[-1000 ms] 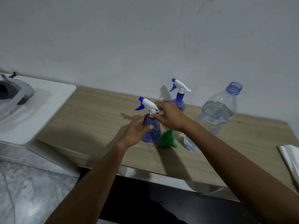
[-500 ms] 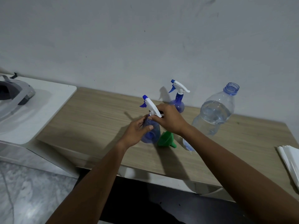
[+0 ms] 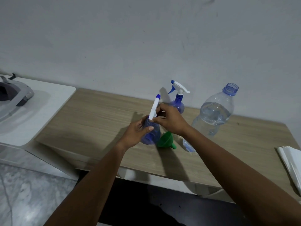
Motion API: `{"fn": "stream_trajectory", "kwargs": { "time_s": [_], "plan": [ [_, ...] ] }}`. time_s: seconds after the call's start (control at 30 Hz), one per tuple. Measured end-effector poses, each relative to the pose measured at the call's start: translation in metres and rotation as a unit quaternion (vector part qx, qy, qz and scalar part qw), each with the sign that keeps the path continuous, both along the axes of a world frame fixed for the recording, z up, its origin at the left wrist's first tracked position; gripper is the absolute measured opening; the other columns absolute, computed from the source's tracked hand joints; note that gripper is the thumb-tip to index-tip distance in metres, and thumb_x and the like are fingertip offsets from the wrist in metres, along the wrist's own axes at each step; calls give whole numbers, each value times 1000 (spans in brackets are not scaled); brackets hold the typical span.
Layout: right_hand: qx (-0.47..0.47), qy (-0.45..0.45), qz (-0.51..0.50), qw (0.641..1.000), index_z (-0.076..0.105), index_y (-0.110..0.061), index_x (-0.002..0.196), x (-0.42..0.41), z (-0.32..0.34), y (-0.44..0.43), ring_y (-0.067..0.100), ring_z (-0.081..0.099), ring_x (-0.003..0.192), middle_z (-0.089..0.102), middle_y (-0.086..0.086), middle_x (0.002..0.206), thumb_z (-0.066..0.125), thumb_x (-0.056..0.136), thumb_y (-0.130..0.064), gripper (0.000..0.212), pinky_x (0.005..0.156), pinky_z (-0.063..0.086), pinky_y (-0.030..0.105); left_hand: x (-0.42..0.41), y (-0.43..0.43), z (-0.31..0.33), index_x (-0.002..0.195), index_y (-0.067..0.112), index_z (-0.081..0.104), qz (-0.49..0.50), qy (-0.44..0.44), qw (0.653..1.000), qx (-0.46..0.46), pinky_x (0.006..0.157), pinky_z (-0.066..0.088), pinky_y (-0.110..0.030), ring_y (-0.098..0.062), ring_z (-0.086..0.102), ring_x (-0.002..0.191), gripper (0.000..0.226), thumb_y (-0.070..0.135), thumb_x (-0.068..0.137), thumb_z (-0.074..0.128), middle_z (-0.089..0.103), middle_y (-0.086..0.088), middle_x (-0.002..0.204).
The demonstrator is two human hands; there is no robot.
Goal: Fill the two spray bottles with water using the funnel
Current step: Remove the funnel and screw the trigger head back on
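The round blue translucent spray bottle [image 3: 150, 133] is gripped by the left hand [image 3: 136, 132] on the wooden worktop [image 3: 91, 121]; its white trigger head [image 3: 154, 107] is pinched by the right hand [image 3: 171, 121]; a green plastic funnel [image 3: 166, 140] lies just beside; a second blue spray bottle [image 3: 177, 101] and an uncapped clear water bottle [image 3: 213, 115] stand behind.

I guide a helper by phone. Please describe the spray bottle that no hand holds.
On the wooden table against the grey wall, look near the back edge, left of the big clear water bottle. There stands the far spray bottle, blue with a white trigger head. Unlike the near spray bottle, gripped by the left hand and right hand beside the green funnel, nothing touches it.
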State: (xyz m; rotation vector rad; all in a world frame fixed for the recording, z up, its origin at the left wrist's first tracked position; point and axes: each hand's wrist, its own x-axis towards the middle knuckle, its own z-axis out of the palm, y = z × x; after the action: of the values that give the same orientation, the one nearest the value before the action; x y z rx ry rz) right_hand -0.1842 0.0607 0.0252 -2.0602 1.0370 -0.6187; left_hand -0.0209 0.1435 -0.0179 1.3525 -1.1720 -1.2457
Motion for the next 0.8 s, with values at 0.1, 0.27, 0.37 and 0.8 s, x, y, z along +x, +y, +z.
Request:
{"fn": "stream_trajectory", "kwargs": {
  "time_s": [0.1, 0.27, 0.37, 0.8],
  "plan": [
    [13, -25, 6, 1000, 65, -8, 101, -3, -1, 0, 19, 71, 93, 71, 5, 99, 82, 84, -16, 25, 87, 59, 27, 0, 0, 1, 140, 9, 53, 1, -2, 1000, -4, 88, 53, -15, -2, 68, 105, 47, -2, 95, 61, 70, 3, 119],
    [50, -39, 49, 997, 70, -7, 119, -8, 5, -1, 20, 69, 101, 72, 8, 109, 74, 89, -10, 30, 92, 55, 22, 0, 0, 1, 139, 18, 53, -2, -6, 1000, -12, 88, 51, -13, 0, 67, 108, 48, 1, 95, 62, 70, 9, 119],
    [51, -36, 75, 995, 69, -4, 120, -8, 10, -2, 19, 67, 103, 72, 14, 114, 69, 92, -4, 28, 90, 51, 13, 0, 0, 0, 138, 19, 53, -3, -5, 1000, -7, 88, 52, -14, -1, 67, 109, 48, 2, 95, 62, 70, 8, 120],
    [36, -27, 36, 998, 55, -22, 90, -1, 2, 1, 15, 69, 93, 67, 2, 96, 76, 88, -10, 24, 86, 57, 23, 1, -2, -3, 137, 11, 54, -1, -3, 1000, -6, 87, 53, -16, -5, 68, 106, 46, -3, 94, 61, 70, 3, 118]
  ]
}}
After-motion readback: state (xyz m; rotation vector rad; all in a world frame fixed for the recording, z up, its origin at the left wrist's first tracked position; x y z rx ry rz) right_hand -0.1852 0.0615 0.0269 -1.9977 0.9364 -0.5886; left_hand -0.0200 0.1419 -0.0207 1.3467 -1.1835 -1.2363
